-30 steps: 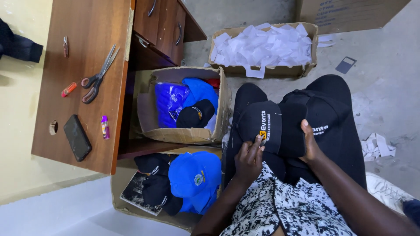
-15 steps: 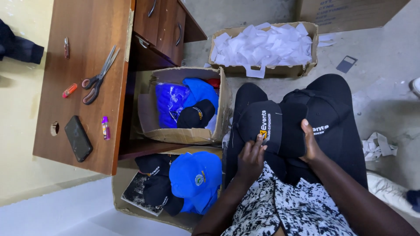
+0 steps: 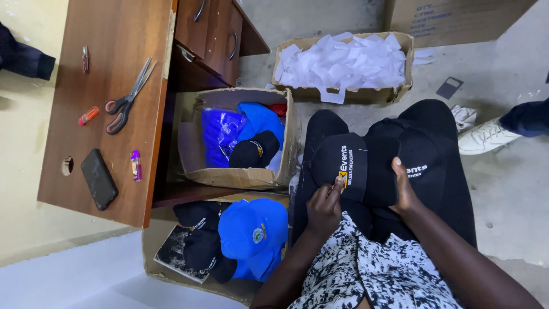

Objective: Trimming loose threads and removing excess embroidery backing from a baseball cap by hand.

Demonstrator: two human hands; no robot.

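Note:
Two black caps lie on my lap, which is covered by black trousers. My left hand (image 3: pixel 323 206) grips the lower edge of the left black cap (image 3: pixel 337 163), fingers curled at its printed front. My right hand (image 3: pixel 405 189) rests on the right black cap (image 3: pixel 420 157), fingers pressed between the two caps. A cardboard box (image 3: pixel 240 177) to my left holds blue and black caps and a blue plastic bag. Nearer me, a second box (image 3: pixel 171 274) holds a blue cap (image 3: pixel 251 232) and several black caps.
A brown desk (image 3: pixel 114 57) on the left carries scissors (image 3: pixel 128 97), a black phone (image 3: pixel 99 179), a small purple tube (image 3: pixel 136 165) and an orange item (image 3: pixel 88 115). A box of white paper pieces (image 3: pixel 343 63) stands ahead. Another person's white shoe (image 3: pixel 486 137) is at the right.
A white shoe and dark trouser leg of another person have come into view at the right. My hands and the caps have hardly moved.

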